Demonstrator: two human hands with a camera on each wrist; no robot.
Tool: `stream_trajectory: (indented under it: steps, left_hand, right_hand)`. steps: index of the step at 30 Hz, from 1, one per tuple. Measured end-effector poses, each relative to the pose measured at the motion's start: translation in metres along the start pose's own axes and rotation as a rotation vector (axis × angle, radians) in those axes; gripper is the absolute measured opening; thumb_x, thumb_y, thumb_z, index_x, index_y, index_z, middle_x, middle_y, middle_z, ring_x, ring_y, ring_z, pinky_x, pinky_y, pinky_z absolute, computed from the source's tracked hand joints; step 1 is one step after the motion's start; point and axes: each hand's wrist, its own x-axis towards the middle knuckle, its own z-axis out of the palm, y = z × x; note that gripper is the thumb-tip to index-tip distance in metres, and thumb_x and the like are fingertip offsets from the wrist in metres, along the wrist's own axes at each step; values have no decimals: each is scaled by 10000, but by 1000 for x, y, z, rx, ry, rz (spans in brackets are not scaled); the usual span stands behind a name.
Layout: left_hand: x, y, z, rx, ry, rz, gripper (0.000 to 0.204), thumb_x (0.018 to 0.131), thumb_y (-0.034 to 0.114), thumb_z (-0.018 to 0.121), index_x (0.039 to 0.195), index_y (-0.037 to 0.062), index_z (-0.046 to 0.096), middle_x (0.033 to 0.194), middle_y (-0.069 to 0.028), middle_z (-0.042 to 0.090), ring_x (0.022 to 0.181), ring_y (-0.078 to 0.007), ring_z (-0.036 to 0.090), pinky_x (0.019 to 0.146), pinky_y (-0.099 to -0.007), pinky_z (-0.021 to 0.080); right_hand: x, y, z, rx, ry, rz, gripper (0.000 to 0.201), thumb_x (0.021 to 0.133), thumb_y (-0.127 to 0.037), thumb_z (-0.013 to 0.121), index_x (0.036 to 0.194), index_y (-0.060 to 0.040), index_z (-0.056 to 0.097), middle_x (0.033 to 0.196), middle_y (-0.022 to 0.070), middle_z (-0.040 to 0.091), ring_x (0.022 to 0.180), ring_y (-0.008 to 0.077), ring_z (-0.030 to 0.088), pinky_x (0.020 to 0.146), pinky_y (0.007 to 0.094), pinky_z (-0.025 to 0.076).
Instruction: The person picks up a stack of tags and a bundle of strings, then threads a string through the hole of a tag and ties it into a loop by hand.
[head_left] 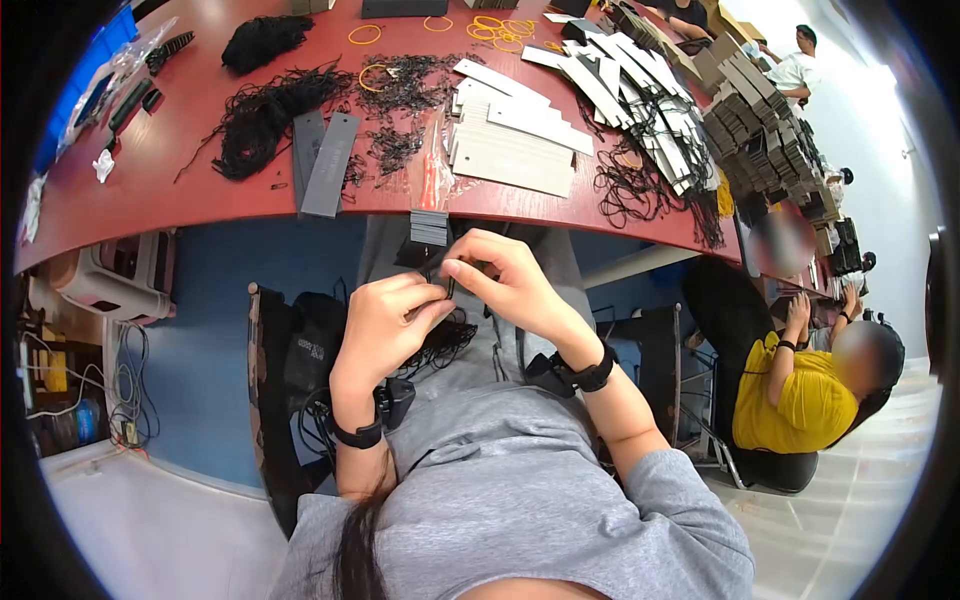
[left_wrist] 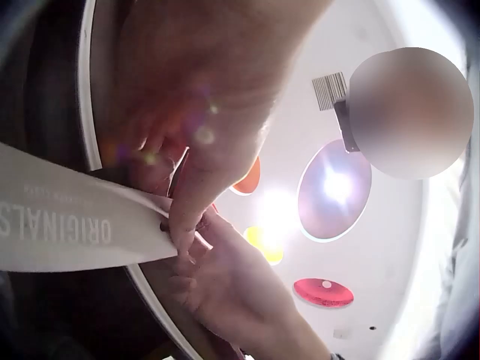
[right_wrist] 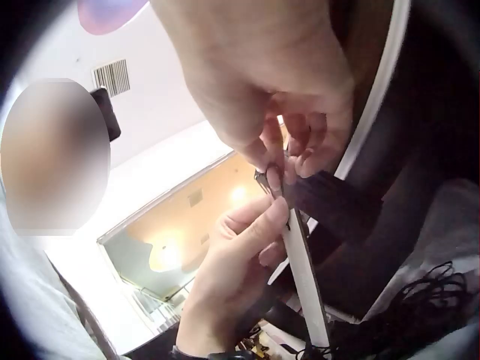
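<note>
Both hands meet over the lap, just off the table's front edge. My left hand (head_left: 385, 322) pinches the end of a long, flat hang tag (left_wrist: 52, 225) printed ORIGINALS; in the right wrist view the tag (right_wrist: 306, 281) is nearly edge-on beneath the left thumb. My right hand (head_left: 512, 285) has its fingertips curled together at that same end, pinching a thin black cord (head_left: 450, 286) there. The fingers partly hide the cord and the tag's end. A tangle of black cords (head_left: 445, 340) lies on the lap below.
The red table (head_left: 230, 205) bears dark tags (head_left: 330, 165), a pile of white tags (head_left: 520, 150), black cord bundles (head_left: 250, 125) and yellow rubber bands (head_left: 500, 30). A small tag stack (head_left: 429, 228) sits at its front edge. A person in yellow (head_left: 800, 395) sits at right.
</note>
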Motion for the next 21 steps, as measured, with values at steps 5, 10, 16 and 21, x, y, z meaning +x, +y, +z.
stream_trajectory:
  steps: [5,10,16,21]
  left_hand:
    - [-1,-5,-7,-78,-48,47,110,703,35,734,791,-8,683,707,-108,626,601,-224,577,552,-305,440]
    - [-2,-5,-16,-77,-75,48,106,706,36,726,788,-8,675,708,-94,622,662,-218,573,578,-303,434]
    - [-3,-15,-20,-547,-92,83,96,817,67,678,814,-19,635,740,-38,583,686,-115,474,583,-255,372]
    - [-5,2,-8,-922,-7,-20,105,867,58,627,859,-45,612,834,-62,555,733,-105,509,654,-219,391]
  right_hand:
    - [4,-9,12,223,18,99,196,881,-146,641,988,14,677,826,61,664,708,84,599,624,239,476]
    - [5,-2,14,309,39,77,208,886,-149,637,992,26,675,837,43,685,714,73,605,622,220,486]
    - [-5,-14,1,885,-64,280,161,922,-155,566,917,-3,620,913,47,613,734,70,548,537,200,456]
    - [-7,-7,4,1613,-355,208,209,918,-137,500,992,19,618,835,87,605,614,78,514,451,197,358]
